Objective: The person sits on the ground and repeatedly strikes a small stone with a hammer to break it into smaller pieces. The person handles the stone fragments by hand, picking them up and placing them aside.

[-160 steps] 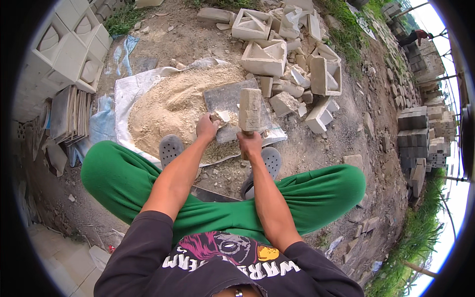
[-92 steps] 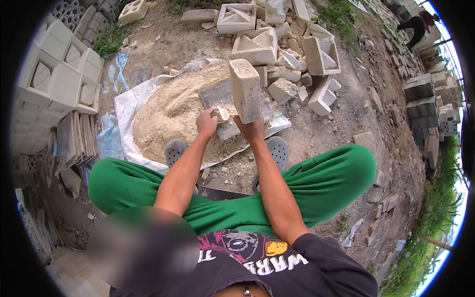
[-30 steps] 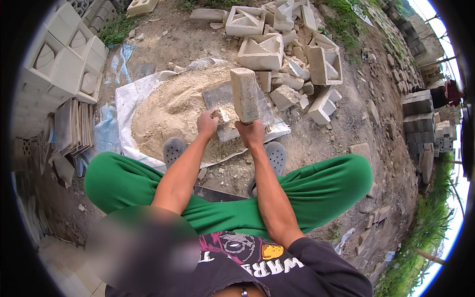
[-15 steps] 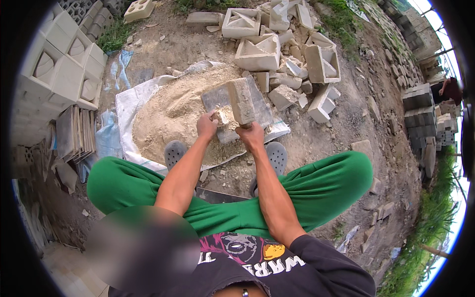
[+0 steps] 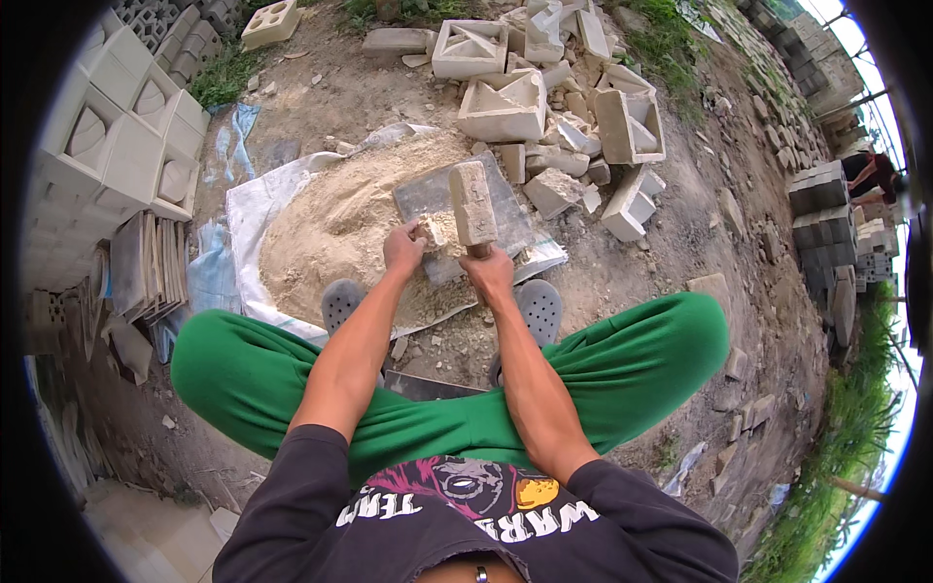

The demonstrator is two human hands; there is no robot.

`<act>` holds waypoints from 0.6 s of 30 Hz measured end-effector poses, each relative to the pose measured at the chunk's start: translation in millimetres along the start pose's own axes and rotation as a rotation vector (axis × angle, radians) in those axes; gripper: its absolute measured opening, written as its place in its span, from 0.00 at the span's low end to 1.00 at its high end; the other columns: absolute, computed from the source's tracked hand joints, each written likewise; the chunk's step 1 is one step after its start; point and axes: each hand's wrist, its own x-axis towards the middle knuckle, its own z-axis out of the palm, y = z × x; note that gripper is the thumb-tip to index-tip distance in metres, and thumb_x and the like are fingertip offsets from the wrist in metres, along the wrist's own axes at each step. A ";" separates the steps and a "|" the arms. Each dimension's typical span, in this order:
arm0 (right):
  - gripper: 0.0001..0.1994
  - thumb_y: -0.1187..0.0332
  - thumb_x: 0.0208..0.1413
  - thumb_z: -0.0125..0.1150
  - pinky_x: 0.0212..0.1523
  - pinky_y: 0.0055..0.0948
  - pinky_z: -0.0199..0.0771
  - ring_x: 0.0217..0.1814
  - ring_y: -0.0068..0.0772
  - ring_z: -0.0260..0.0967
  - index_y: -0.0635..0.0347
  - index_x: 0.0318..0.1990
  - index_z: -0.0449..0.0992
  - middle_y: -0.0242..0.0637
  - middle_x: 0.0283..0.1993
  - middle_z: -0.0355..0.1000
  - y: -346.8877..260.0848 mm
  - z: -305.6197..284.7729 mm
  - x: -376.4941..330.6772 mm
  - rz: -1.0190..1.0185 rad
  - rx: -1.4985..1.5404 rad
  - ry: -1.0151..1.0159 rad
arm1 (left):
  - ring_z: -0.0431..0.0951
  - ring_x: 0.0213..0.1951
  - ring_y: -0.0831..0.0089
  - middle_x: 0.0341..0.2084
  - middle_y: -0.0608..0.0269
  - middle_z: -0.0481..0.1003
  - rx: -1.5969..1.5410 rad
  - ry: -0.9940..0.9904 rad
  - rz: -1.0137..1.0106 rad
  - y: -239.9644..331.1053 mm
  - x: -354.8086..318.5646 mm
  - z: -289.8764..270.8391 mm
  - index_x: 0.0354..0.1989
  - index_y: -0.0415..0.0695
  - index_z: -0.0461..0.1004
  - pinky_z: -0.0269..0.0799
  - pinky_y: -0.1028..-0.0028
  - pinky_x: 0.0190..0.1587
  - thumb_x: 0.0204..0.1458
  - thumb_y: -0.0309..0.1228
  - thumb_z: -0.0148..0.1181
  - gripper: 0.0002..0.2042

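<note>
My right hand point(image 5: 487, 271) is closed around the short handle of a dusty, block-headed mallet point(image 5: 472, 202). The mallet's head is raised over a dark flat slab point(image 5: 508, 207). My left hand point(image 5: 403, 250) pinches a small pale chunk of broken block point(image 5: 431, 231) at the slab's left part, beside the mallet head. Pale crumbs lie around the chunk. The slab rests on a white woven sheet point(image 5: 245, 230), against a wide heap of crushed sandy material point(image 5: 326, 209).
Broken cream blocks point(image 5: 503, 103) are piled beyond the slab. Patterned blocks point(image 5: 124, 136) are stacked at the left, above leaning thin boards point(image 5: 151, 257). Grey blocks point(image 5: 821, 189) stand far right, where another person point(image 5: 868, 175) bends over. My grey clogs point(image 5: 540, 309) flank the sheet's near edge.
The mallet head has come down slightly toward the slab. My left hand stays almost in place with the chunk. At far right, the other person has bent forward toward the grey blocks.
</note>
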 end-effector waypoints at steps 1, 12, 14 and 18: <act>0.17 0.60 0.40 0.68 0.32 0.35 0.75 0.26 0.39 0.78 0.64 0.35 0.81 0.45 0.26 0.78 -17.4 -6.4 -4.0 -0.102 0.039 0.050 | 0.81 0.42 0.57 0.41 0.53 0.81 -0.002 0.007 0.015 -2.7 -1.1 0.0 0.56 0.48 0.77 0.75 0.64 0.47 0.45 0.31 0.67 0.25; 0.20 0.56 0.40 0.66 0.43 0.44 0.77 0.41 0.57 0.78 0.65 0.35 0.82 0.57 0.33 0.78 16.3 7.8 -5.1 0.158 -0.275 -0.068 | 0.81 0.44 0.58 0.40 0.53 0.81 -0.070 -0.020 -0.084 -0.3 7.1 12.9 0.54 0.46 0.77 0.74 0.64 0.49 0.42 0.33 0.69 0.25; 0.20 0.58 0.40 0.67 0.42 0.40 0.77 0.39 0.51 0.79 0.66 0.36 0.82 0.50 0.32 0.80 9.5 3.6 -5.4 0.212 -0.329 -0.059 | 0.81 0.44 0.58 0.41 0.53 0.81 -0.115 -0.026 -0.110 3.7 2.0 8.5 0.53 0.46 0.78 0.74 0.64 0.49 0.42 0.33 0.69 0.25; 0.15 0.63 0.44 0.67 0.36 0.41 0.76 0.32 0.51 0.78 0.65 0.36 0.81 0.48 0.29 0.79 -42.7 -13.0 -10.0 -0.069 -0.047 -0.015 | 0.81 0.43 0.58 0.41 0.52 0.81 -0.044 0.023 -0.063 -4.3 0.1 8.1 0.53 0.46 0.78 0.74 0.64 0.49 0.42 0.32 0.69 0.24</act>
